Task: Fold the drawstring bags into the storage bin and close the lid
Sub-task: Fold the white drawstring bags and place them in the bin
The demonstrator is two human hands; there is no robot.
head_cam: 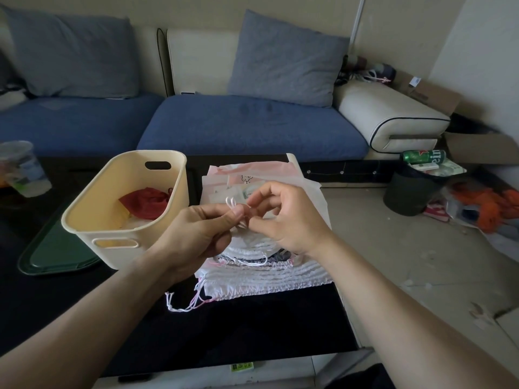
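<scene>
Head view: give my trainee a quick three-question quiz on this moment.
1. True or false: the storage bin already holds a red bag.
2. What does the left hand pinch? A) white drawstring B) green lid C) can
3. Fill in: the green lid lies partly under the ___.

Key:
1. True.
2. A: the white drawstring, above the stack of bags, with the right hand at it too.
3. Bin.
</scene>
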